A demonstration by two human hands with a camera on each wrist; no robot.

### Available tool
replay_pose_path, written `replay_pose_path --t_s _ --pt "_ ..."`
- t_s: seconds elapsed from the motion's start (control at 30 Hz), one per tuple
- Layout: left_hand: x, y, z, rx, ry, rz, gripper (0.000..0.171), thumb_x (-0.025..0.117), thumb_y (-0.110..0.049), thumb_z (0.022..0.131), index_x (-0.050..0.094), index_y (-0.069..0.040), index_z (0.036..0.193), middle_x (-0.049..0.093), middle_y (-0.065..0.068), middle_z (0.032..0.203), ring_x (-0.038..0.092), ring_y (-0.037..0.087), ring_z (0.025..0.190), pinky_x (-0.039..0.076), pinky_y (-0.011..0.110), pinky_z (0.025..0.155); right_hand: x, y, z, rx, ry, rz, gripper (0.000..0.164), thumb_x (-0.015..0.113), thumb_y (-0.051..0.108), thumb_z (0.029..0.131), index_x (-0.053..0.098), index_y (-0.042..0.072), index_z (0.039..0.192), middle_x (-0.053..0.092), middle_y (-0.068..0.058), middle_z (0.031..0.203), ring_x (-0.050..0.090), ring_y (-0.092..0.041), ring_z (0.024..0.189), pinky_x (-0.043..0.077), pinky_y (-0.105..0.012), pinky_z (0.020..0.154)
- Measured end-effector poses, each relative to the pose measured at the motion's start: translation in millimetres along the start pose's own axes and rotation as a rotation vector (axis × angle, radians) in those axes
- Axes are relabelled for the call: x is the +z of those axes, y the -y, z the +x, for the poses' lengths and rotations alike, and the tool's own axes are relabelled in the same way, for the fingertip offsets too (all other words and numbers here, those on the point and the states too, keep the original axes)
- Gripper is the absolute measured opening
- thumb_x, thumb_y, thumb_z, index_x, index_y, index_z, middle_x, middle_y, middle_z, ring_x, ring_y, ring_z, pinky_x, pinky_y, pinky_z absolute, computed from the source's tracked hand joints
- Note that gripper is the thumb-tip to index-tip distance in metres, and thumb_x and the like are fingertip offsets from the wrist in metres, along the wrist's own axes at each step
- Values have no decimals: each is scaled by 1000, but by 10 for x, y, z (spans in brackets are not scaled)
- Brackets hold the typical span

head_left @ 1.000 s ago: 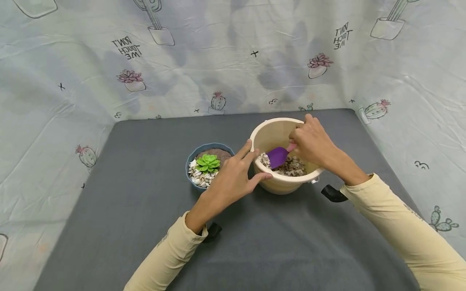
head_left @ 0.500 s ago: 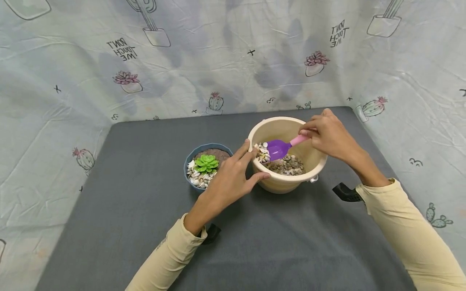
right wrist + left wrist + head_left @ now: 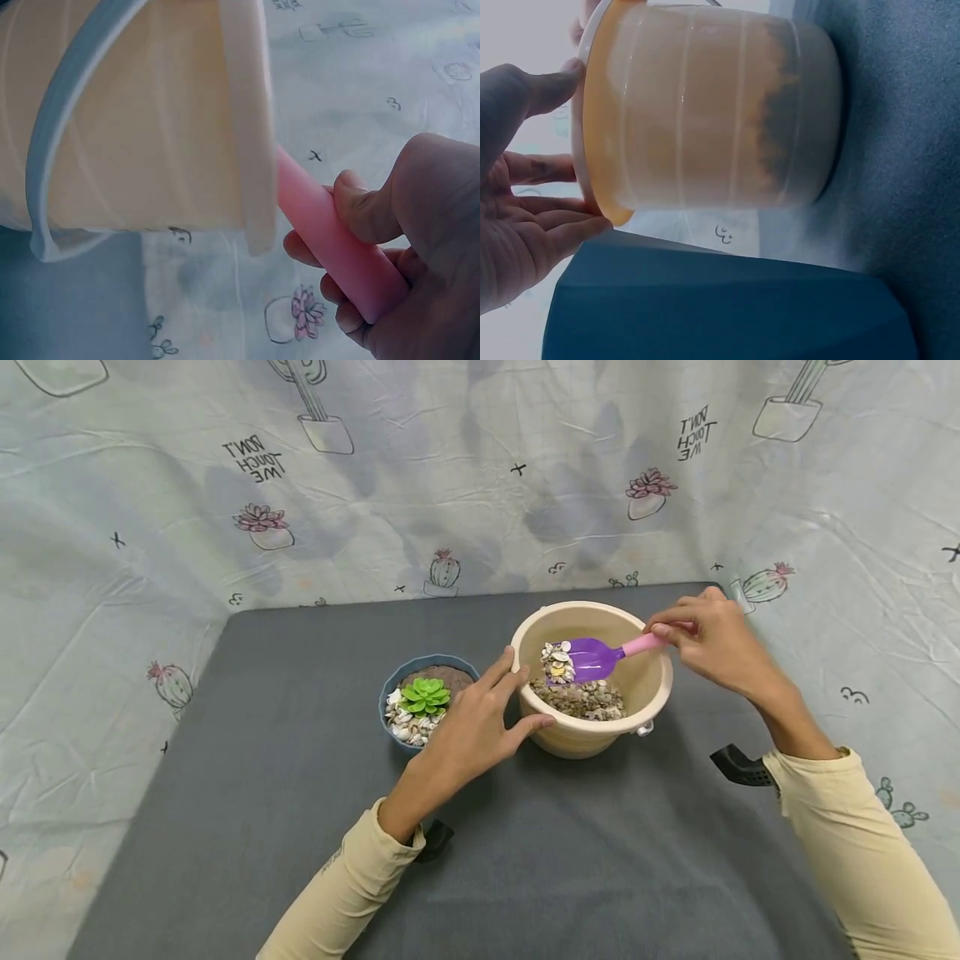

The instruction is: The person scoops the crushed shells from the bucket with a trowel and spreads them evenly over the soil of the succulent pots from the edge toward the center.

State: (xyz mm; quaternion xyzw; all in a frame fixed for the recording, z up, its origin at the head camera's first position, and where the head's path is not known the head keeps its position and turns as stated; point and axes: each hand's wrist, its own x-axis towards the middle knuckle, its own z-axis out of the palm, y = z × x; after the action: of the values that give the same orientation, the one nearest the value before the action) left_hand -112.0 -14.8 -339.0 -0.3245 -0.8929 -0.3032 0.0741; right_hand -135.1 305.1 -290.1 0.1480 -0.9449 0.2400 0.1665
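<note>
Shovel (image 3: 609, 655) crosswise, blade (image 3: 594, 661) leftward, handle (image 3: 642, 644) rightward in right hand (image 3: 717, 639)

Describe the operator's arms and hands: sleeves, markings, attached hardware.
Left hand and right hand: bare, no gloves. Left sleeve and right sleeve: long, pale yellow, cuffed at the wrist. Small dark print on the left sleeve, too small to read. A black piece juts out by each cuff: left piece, right piece.

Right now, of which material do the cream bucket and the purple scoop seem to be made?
The cream bucket looks like smooth, translucent plastic: the contents show through as a dark shape. The purple scoop is probably glossy plastic, judging by its bright highlights.
</note>
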Motion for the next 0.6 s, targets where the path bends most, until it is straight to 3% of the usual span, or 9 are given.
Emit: replay_pose_path --t_s 0.17,0.3,0.37,0.43,0.53,0.6 --pt "-71 66 -19 19 36 8 62 78 -41 94 63 -7 144 47 24 161 73 35 119 62 47 95 -125 83 -2 27 -5 -4 12 74 -1 93 84 6 93 78 -15 89 35 -14 78 26 -23 69" --pt "-188 138 -90 39 92 51 69 77 -41 96 54 -13 154 44 19 164 79 27 94 62 39 82 -188 203 41 37 -25 16 11 75 0 93 84 6 95 78 -16 90 36 -13 78 26 -23 68" --pt "-265 179 -140 43 101 71 75 76 -43 96 47 -14 159 42 17 166 77 27 98 61 40 87 -199 277 63 37 -28 32 12 75 0 93 84 7 96 79 -16 90 36 -12 77 26 -23 67" --pt "-353 245 -190 31 91 81 81 75 -46 95 41 -14 162 42 16 166 73 31 117 60 43 97 -192 370 88 22 -32 50 13 76 0 93 85 8 96 79 -15 90 37 -11 78 27 -23 69" --pt "-522 385 -281 -53 74 59 92 78 -50 92 35 -14 165 38 13 169 55 37 144 51 52 112 -136 535 142 -11 -30 79 13 76 -1 92 85 8 96 79 -14 90 39 -9 79 29 -22 70" --pt "-636 497 -352 -144 84 33 101 81 -52 88 29 -15 167 33 12 172 49 39 149 48 57 115 -72 660 193 -35 -17 86 12 75 -1 93 84 6 97 79 -13 91 41 -10 81 31 -22 73"
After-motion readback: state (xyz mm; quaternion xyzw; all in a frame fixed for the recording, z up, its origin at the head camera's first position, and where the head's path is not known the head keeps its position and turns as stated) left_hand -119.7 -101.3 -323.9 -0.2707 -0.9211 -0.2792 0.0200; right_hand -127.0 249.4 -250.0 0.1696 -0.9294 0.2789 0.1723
